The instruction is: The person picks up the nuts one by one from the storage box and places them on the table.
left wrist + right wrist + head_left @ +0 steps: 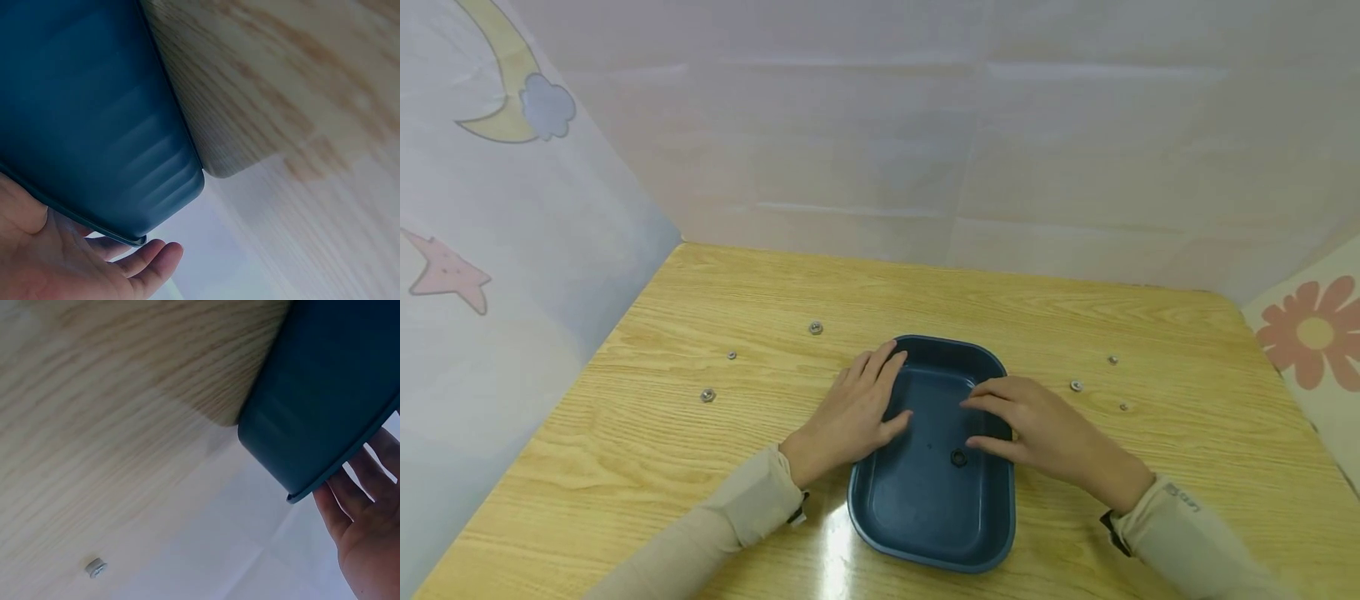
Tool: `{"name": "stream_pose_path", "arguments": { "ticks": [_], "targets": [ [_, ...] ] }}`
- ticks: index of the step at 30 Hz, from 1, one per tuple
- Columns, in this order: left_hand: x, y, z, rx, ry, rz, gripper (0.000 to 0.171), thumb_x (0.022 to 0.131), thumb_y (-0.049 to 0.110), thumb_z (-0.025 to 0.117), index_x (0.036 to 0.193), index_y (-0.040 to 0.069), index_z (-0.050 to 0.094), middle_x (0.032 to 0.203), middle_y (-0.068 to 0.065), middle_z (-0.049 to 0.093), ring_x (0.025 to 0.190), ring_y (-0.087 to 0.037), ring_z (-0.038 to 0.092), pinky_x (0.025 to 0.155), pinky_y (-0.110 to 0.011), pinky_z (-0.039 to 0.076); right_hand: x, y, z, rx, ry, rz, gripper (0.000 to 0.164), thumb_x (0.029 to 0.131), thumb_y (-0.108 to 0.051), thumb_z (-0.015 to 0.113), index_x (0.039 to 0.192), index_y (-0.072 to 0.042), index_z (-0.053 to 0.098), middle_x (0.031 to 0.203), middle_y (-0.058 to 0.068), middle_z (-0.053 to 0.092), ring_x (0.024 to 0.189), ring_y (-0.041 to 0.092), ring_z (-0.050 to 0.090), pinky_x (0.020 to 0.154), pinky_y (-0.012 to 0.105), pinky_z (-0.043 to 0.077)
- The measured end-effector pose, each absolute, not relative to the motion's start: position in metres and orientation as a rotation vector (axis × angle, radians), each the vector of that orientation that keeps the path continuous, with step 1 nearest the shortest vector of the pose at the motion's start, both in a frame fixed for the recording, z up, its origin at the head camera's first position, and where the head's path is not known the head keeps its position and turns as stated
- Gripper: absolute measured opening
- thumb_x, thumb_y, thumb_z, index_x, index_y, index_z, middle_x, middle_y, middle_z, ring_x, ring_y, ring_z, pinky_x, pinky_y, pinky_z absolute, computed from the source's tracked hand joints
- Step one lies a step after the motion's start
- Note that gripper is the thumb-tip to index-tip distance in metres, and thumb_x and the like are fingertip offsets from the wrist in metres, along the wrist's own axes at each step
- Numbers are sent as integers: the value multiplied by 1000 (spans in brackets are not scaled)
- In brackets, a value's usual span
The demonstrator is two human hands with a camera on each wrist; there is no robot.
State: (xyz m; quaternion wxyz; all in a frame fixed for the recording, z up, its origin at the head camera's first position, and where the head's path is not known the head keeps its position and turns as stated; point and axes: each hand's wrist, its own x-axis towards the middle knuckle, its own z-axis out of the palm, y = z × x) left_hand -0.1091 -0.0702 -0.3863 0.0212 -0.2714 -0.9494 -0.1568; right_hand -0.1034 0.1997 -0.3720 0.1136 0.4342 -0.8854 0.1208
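Observation:
A dark blue rectangular tray (925,521) with rounded corners stands on the wooden table in front of me. Inside, towards its right side, lies a black hex nut (958,457). My left hand (853,408) rests over the left rim, fingers spread and nothing held. Over the right rim reaches my right hand (1037,425), its loosely bent fingers above the tray's inside, close to the black nut but apart from it. Both wrist views show the tray's outer wall (94,125) with fingers by the rim; contact at the right is unclear.
Left of the tray lie silver nuts: one at the back (816,327), a small one (732,355) and a larger one (707,395). Three little metal pieces, including a round one (1077,385), lie to the right. A pale cloth backdrop (865,150) borders the table.

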Motion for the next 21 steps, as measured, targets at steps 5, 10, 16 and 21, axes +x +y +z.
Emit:
{"name": "stream_pose_path", "arguments": {
  "ticks": [5, 10, 16, 21],
  "targets": [
    [-109, -70, -386, -842, -2946, -500, 78, 94, 40, 65, 154, 5, 30, 162, -16, 26, 139, -35, 38, 106, -52, 42, -102, 195, -373, 1290, -2613, 311, 46, 77, -39, 84, 110, -9, 74, 108, 3, 70, 100, 20, 66, 86, 39, 55],
    [-110, -71, -386, -839, -2947, -484, 77, 95, 40, 65, 154, 6, 30, 161, -16, 27, 139, -34, 39, 106, -51, 43, -100, 189, -372, 1300, -2682, 293, 45, 80, -43, 80, 111, -11, 74, 109, 1, 71, 102, 20, 66, 88, 42, 54],
    [-110, -71, -386, -840, -2944, -465, 78, 95, 41, 65, 154, 5, 30, 161, -16, 27, 139, -34, 39, 106, -51, 43, -100, 182, -374, 1360, -2728, 289, 38, 83, -39, 79, 109, -11, 75, 105, 0, 71, 98, 20, 67, 86, 44, 54],
    [-110, -71, -386, -841, -2949, -467, 77, 95, 42, 64, 154, 6, 30, 161, -15, 27, 139, -34, 39, 106, -51, 43, -99, 179, -373, 1361, -2776, 249, 33, 82, -39, 80, 103, -14, 76, 102, -2, 70, 96, 19, 67, 87, 44, 54]
  ]
}}
